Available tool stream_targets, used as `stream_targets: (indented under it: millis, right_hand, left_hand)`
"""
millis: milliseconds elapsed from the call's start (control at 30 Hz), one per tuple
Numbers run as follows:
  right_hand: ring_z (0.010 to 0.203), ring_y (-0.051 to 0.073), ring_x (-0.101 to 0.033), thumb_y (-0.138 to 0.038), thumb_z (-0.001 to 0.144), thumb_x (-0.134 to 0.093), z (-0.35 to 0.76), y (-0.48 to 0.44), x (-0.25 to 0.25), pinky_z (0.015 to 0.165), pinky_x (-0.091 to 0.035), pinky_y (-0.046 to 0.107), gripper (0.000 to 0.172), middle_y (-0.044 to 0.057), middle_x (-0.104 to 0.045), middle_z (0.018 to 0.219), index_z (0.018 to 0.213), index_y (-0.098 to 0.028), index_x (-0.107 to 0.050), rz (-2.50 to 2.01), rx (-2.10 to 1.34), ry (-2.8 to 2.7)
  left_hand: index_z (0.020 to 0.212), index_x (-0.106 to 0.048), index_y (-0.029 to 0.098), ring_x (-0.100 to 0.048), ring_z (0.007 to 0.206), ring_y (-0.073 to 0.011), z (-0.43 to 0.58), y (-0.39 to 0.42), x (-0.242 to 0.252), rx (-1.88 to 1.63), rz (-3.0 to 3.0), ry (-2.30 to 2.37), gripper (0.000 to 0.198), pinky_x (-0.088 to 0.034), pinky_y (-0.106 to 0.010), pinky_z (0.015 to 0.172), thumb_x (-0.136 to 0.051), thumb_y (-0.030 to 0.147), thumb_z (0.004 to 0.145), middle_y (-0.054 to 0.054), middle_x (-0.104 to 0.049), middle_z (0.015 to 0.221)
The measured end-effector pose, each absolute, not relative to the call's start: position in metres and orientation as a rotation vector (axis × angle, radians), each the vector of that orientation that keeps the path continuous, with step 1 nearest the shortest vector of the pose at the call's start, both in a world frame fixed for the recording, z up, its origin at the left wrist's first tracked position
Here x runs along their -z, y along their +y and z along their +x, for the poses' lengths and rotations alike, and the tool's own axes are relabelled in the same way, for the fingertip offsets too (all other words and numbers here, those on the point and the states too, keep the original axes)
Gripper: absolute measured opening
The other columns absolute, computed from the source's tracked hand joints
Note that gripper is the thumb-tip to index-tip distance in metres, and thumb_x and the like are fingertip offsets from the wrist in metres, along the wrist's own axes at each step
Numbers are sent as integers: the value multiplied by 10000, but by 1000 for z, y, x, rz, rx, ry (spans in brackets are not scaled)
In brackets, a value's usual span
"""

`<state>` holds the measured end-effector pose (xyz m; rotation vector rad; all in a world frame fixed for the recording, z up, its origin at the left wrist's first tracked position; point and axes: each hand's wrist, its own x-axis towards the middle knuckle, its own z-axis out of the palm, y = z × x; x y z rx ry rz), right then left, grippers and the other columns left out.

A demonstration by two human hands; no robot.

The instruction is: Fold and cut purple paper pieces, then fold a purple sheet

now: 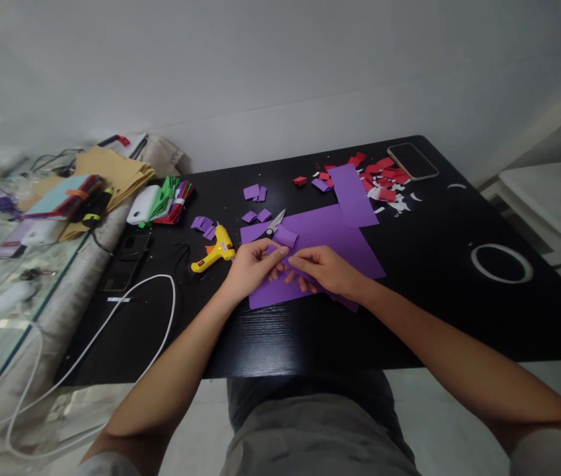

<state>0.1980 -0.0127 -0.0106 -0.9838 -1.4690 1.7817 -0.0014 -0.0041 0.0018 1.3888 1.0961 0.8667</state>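
Both hands meet over purple paper sheets (pixel 330 231) on a black table (pixel 439 304). My left hand (pixel 250 268) and my right hand (pixel 322 270) pinch a small purple paper piece (pixel 285 237) between thumbs and fingertips, fingers closed on it. Scissors (pixel 274 223) lie just beyond the hands on the purple sheet. A yellow glue gun (pixel 215 252) rests left of my left hand. Small purple cut squares (pixel 255 193) are scattered behind it.
Red and white paper scraps (pixel 384 178) and a phone (pixel 411 160) lie at the far right. A white tape ring (pixel 501 263) sits at right. A white cable (pixel 126 317), a dark phone (pixel 126 261), coloured paper stack (pixel 174 198) and brown envelopes (pixel 112 172) crowd the left.
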Motion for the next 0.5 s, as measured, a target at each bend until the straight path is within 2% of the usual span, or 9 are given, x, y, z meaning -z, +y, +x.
stream_targets:
  millis: [133, 267, 367, 500]
  right_hand:
    - [514, 80, -539, -503, 950, -674, 202, -11, 6, 431, -392, 200, 377, 50, -742, 781, 835, -149, -737, -970, -1924, -1407]
    - [500, 79, -503, -492, 951, -676, 205, -9, 4, 432, -416, 210, 386, 38, -705, 731, 826, -133, -744, -940, -2071, -1353]
    - [502, 76, -496, -498, 930, -706, 206, -8, 5, 425, -417, 207, 383, 25, -689, 724, 847, -127, -751, -938, -2067, -1339]
    - [483, 73, -478, -533, 918, -714, 205, -8, 7, 419, -401, 195, 421, -13, -618, 608, 782, -135, -739, -914, -2015, -1395]
  left_hand:
    - [879, -705, 146, -615, 481, -106, -4, -3, -3, -865, 1393, 1091, 415, -497, -216, 502, -812, 541, 809, -24, -730, 638]
    - [889, -709, 146, -612, 479, -102, -6, -1, -3, -897, 1400, 1112, 412, -481, -203, 493, -820, 533, 805, -19, -724, 621]
    - [872, -713, 143, -603, 469, -95, -5, -1, -3, -909, 1389, 1129, 409, -464, -194, 478, -839, 522, 785, -14, -715, 610]
    - [842, -721, 144, -592, 458, -92, -3, -2, -4, -894, 1362, 1127, 391, -475, -200, 475, -855, 503, 768, -8, -702, 602]
